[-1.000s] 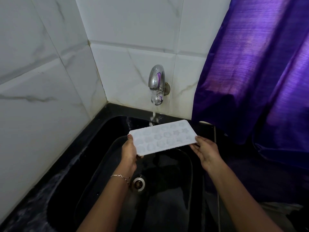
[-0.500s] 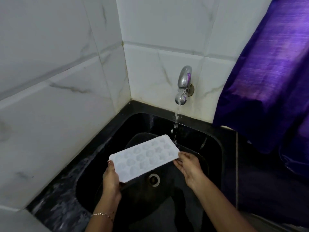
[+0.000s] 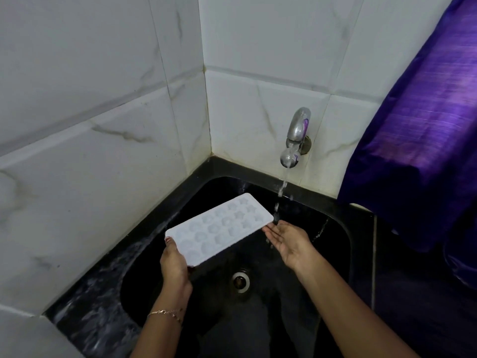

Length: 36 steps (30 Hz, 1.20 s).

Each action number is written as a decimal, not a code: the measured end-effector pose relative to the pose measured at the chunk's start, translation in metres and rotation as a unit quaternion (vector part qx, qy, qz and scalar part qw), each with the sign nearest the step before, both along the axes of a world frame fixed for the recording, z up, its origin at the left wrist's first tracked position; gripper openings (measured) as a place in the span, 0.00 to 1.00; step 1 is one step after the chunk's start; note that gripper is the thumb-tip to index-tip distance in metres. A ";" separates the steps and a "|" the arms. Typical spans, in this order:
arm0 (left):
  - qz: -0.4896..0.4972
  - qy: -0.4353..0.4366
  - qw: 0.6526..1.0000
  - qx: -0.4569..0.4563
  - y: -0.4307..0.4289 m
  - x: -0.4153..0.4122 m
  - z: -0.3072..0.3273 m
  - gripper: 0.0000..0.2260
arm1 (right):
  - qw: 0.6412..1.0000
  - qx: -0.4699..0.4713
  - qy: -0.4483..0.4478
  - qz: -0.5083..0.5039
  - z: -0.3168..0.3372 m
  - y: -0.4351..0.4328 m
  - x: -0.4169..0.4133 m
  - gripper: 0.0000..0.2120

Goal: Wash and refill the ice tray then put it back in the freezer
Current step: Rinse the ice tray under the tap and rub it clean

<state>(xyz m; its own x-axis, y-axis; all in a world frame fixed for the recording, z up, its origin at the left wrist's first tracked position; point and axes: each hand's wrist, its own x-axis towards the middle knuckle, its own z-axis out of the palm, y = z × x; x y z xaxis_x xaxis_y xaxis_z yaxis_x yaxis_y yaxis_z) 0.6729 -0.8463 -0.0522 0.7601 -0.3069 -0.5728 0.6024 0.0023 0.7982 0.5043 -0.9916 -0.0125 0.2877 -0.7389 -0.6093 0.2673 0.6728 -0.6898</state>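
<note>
Holds a white ice tray (image 3: 219,229) in the air over the black sink (image 3: 338,254), cavities facing up, long side running from near left to far right toward the tap. Grips the tray's near short end with the left hand (image 3: 174,264): thumb laid on the top corner, fingers tucked beneath and mostly hidden, clamped on the tray. Shows star-shaped cavities at the far end and rounder ones along the rest; cannot tell whether any hold water.

Lays the right hand (image 3: 289,241) palm up just beside the tray's far right corner, fingers (image 3: 273,229) straight and close together, clamped on nothing. Fingertips right at the tray's edge, touching or just short of it; cannot tell which. Catches a thin, broken stream of water (image 3: 282,188) on those fingertips, just past the tray's corner and not on the tray itself.

Above, a chrome tap (image 3: 296,133) fixed to the back wall over the sink's rear rim, running. Below the tray, a round metal drain (image 3: 240,280) in the sink's floor, between the two forearms. On the left wrist, a thin chain bracelet (image 3: 165,312).

Around the sink, a black counter (image 3: 95,321), wet and speckled along the left side. Behind and to the left, white marble-look wall tiles (image 3: 103,125) meeting in a corner. To the right, a purple curtain (image 3: 413,125) hanging down to the counter.
</note>
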 end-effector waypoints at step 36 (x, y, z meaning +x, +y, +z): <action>-0.088 -0.027 0.996 -0.018 -0.079 -0.022 0.013 0.17 | 0.995 -0.001 -0.013 -0.095 0.018 -0.052 -0.035 0.14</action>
<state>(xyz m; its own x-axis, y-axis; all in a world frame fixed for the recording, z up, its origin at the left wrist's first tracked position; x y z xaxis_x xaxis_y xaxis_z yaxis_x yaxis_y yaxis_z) 0.6513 -0.9252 -0.0390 0.7221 -0.4574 -0.5190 0.5525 -0.0702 0.8305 0.4691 -1.0436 0.0060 0.1582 -0.7822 -0.6026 0.4074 0.6076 -0.6818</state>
